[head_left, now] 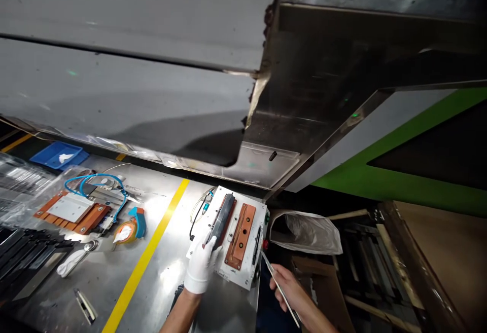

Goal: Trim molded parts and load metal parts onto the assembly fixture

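Gloved left hand (201, 267) gripping a dark bar (221, 220) on a white fixture plate (243, 272), bare right hand (286, 283) pinching a thin metal strip (279, 288) beside it

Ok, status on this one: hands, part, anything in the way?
Left hand, gloved, grip on dark bar in white fixture. Right hand, bare, holds thin strip. Copper-coloured plate beside the bar, apart.
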`<state>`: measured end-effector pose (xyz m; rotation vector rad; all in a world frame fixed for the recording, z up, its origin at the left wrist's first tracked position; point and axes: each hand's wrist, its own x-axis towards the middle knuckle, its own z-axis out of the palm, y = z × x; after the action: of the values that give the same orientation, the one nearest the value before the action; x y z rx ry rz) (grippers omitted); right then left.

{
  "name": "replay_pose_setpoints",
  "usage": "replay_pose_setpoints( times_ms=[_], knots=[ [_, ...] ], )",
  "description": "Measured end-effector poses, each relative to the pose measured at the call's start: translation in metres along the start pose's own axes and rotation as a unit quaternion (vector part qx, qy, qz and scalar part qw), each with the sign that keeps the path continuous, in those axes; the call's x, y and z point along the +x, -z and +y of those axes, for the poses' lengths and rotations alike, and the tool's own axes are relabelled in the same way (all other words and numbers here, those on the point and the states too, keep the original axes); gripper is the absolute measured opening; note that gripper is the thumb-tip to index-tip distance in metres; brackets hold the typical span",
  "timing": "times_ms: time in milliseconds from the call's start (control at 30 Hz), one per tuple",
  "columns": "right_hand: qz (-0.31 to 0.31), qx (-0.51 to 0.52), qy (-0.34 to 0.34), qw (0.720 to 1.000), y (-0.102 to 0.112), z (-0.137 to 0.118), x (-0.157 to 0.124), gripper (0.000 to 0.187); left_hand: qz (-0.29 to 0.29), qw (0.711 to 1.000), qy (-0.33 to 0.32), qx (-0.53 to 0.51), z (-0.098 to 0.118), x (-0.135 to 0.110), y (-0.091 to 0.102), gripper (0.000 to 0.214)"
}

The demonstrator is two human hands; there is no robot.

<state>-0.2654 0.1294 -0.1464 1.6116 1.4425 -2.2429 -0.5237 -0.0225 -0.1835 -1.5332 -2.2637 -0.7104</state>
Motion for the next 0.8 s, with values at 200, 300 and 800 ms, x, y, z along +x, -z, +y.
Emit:
replay_pose_setpoints(
  times_ms=[200,300,800],
  knots=[
    [-0.022,0.054,0.026,0.998,-0.01,-0.028,-0.059,0.084,0.006,1.0,0.011,-0.021,0.0,0.003,0.001,0.03],
    [-0.045,0.05,0.06,0.996,-0.036,-0.068,-0.088,0.078,0.0,1.0,0.007,-0.021,0.0,0.007,0.002,0.028],
    [-0.033,-0.032,0.119,0.992,-0.062,-0.11,-0.112,0.073,0.005,1.0,0.005,-0.023,0.001,0.006,0.001,0.028]
  ],
)
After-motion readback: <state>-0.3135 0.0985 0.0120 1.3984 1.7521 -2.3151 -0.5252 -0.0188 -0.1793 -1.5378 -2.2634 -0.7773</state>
